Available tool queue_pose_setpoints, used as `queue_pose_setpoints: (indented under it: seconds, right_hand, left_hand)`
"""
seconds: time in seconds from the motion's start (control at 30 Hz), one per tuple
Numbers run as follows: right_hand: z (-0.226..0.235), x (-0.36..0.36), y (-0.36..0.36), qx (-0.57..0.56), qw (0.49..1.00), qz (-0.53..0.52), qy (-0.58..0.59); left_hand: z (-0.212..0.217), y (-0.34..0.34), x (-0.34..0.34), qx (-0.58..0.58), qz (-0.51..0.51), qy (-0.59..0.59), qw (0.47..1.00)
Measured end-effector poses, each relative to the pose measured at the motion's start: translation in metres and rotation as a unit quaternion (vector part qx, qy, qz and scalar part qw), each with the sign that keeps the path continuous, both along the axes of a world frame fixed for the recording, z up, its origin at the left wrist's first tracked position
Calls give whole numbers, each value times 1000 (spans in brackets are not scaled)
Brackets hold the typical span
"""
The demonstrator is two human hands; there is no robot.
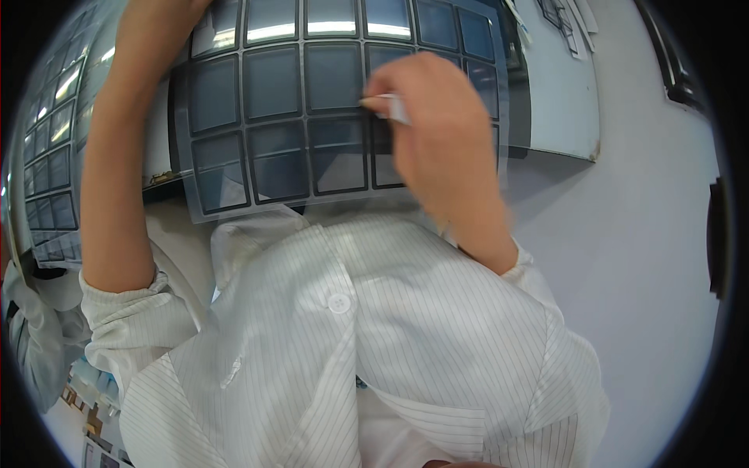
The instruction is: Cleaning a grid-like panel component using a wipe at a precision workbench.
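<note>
A clear plastic sheet with a grid of dark rectangular panels, each framed in black, spreads in front of me over a table. My right hand hovers over or rests on the sheet, right of its middle. Its fingers are closed in a pinch on a small white piece, perhaps paper or cloth; the kind is not clear. My left hand reaches the top edge at the sheet's far left. Its fingers are cut off by the picture's edge, so their state is hidden.
Another gridded dark sheet lies at the far left. On the white tabletop at right lie some thin frame-like pieces. A pale garment hangs or sits at lower left. The sheet's near edge overhangs toward my striped coat.
</note>
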State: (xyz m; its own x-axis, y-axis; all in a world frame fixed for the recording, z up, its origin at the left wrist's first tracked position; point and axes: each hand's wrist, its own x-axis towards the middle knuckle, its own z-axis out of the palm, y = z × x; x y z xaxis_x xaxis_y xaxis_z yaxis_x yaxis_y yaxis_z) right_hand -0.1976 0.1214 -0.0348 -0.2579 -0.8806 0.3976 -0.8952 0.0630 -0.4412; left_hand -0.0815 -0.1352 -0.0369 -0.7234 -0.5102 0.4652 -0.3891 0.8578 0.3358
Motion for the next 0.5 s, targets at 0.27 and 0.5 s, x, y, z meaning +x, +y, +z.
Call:
queue_pose_setpoints:
  seconds: [0.27, 0.5]
  right_hand:
    - [3, -15, 14, -10, 1000, 5, 8]
    - [6, 10, 0, -11, 999, 20, 29]
  left_hand:
    - [0, -2, 12, -24, 18, -7, 1000]
    - [-21, -40, 9, -35, -10, -28, 999]
